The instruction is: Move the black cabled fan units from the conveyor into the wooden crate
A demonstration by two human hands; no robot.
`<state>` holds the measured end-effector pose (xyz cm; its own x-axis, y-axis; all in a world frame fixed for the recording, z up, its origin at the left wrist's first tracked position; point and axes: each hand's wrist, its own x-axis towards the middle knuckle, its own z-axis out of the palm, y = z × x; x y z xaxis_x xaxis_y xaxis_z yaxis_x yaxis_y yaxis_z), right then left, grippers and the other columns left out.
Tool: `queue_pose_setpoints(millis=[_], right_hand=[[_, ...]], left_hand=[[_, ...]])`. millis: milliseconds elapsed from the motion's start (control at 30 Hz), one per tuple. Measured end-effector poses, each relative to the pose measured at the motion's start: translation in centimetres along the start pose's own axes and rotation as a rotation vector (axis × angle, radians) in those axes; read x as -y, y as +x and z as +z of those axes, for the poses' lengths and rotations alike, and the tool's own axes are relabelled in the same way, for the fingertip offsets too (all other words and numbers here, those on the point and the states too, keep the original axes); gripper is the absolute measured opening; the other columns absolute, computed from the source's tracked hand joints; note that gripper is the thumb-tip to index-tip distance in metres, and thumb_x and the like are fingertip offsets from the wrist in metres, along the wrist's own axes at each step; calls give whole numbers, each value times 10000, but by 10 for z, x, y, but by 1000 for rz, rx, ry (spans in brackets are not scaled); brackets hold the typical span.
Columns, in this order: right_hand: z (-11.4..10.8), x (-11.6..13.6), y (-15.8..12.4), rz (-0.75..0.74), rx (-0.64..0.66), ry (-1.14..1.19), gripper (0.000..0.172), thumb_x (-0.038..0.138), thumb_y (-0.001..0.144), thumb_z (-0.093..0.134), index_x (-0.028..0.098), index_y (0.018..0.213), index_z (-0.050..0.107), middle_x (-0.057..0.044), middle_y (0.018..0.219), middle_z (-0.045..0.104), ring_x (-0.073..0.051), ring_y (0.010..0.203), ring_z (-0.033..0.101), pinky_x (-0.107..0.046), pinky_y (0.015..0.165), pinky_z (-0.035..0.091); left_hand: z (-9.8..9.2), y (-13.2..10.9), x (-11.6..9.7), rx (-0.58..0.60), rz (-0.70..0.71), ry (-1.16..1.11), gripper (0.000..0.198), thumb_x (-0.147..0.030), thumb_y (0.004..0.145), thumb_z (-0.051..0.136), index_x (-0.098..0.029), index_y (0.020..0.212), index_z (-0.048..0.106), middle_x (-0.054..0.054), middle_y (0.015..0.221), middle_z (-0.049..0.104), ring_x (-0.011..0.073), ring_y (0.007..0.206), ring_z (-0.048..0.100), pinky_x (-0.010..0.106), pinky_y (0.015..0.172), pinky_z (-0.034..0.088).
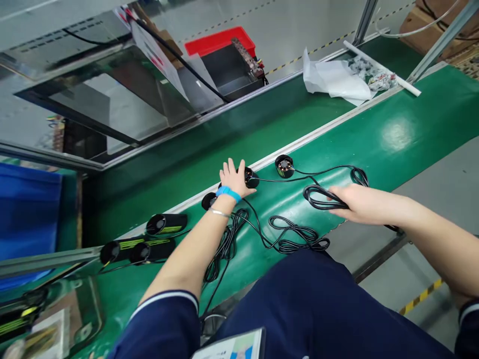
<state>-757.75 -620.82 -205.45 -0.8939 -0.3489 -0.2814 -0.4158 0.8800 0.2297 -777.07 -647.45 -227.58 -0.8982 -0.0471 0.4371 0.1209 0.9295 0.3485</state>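
My right hand [350, 202] grips a looped black cable [324, 203] above the bench's front edge. My left hand [234, 179], wearing a blue wristband, has its fingers spread beside a short black cylindrical unit [251, 178] and appears to touch it. A cable runs from that unit toward my right hand. To its right stands another round black unit [284, 166], its inner parts facing up and its cable trailing right. A further black unit [208, 201] is partly hidden behind my left wrist. Coiled cables [299, 234] lie on the green mat near my lap.
Several black cylinders with green stripes [166, 223] lie at the left of the green bench [404, 134]. A white rail [318, 132] separates the bench from a lower green belt [239, 134]. White sheeting [333, 82], a white tube [381, 67] and a red bin [220, 42] are farther back.
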Motion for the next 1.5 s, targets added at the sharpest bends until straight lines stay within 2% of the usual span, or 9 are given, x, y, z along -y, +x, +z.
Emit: queue_pose_setpoints(millis=[133, 467, 700, 800, 900, 1000, 1133, 1333, 1500], right_hand=[[45, -23, 1, 156, -39, 6, 147, 275, 922, 521, 142, 985, 513, -88, 786, 657, -219, 694, 644, -260, 558, 363], [100, -94, -29, 724, -192, -63, 223, 324, 944, 438, 153, 1063, 520, -128, 833, 677, -306, 770, 671, -307, 548, 335], [149, -138, 1, 634, -356, -84, 240, 275, 900, 459, 148, 1052, 595, -136, 1136, 593, -233, 794, 633, -321, 596, 423], [161, -142, 15, 606, -491, -78, 244, 274, 851, 525, 134, 1017, 638, -178, 1354, 465, -300, 1035, 570, -365, 718, 477], [167, -147, 27, 560, -588, -66, 236, 295, 833, 565, 125, 964, 664, -200, 1456, 354, -388, 1276, 383, -490, 925, 437], [169, -149, 35, 534, -514, 37, 268, 306, 853, 552, 123, 1016, 659, -211, 1461, 325, -372, 1236, 431, -495, 938, 446], [166, -147, 41, 571, -402, 75, 313, 258, 852, 542, 135, 1130, 617, -214, 1434, 323, -346, 1156, 484, -431, 864, 493], [153, -138, 45, 616, -323, 61, 299, 215, 890, 448, 131, 1156, 554, -216, 1206, 456, -332, 1069, 498, -388, 746, 507], [148, -130, 46, 630, -315, 76, 296, 175, 895, 385, 107, 1140, 535, -243, 1191, 443, -347, 1054, 481, -390, 700, 495]], left_hand=[[5, 35, 11, 294, 102, 36, 804, -425, 659, 758, -205, 1354, 421, 183, 1292, 482, 356, 1172, 531, 435, 989, 443], [-5, -10, -67, 335, 237, -35, 685, -512, 648, 748, -211, 1201, 481, 107, 1109, 515, 290, 982, 602, 371, 823, 515], [5, -22, -75, 214, 240, -121, 577, -501, 673, 707, -198, 1119, 502, 113, 1131, 518, 296, 1061, 553, 387, 851, 513], [14, -25, -66, 145, 201, -169, 493, -514, 711, 662, -187, 1050, 515, 103, 1013, 551, 298, 996, 569, 420, 858, 512], [22, -29, -59, 48, 162, -223, 566, -528, 722, 648, -141, 1111, 508, 138, 1038, 542, 320, 1021, 565, 454, 893, 504], [25, -32, -55, -51, 189, -285, 767, -520, 753, 624, -95, 1344, 383, 205, 1267, 445, 352, 1228, 464, 472, 979, 469], [19, -30, -54, 73, 226, -222, 848, -481, 770, 593, -126, 1466, 264, 189, 1247, 486, 372, 1204, 485, 518, 962, 469], [4, -19, -60, 242, 189, -94, 804, -412, 685, 631, -152, 1393, 354, 131, 1119, 595, 339, 1073, 554, 461, 919, 493], [1, -19, -65, 259, 151, -14, 622, -421, 776, 551, -184, 1333, 407, 124, 1173, 597, 316, 1106, 549, 424, 925, 483]])
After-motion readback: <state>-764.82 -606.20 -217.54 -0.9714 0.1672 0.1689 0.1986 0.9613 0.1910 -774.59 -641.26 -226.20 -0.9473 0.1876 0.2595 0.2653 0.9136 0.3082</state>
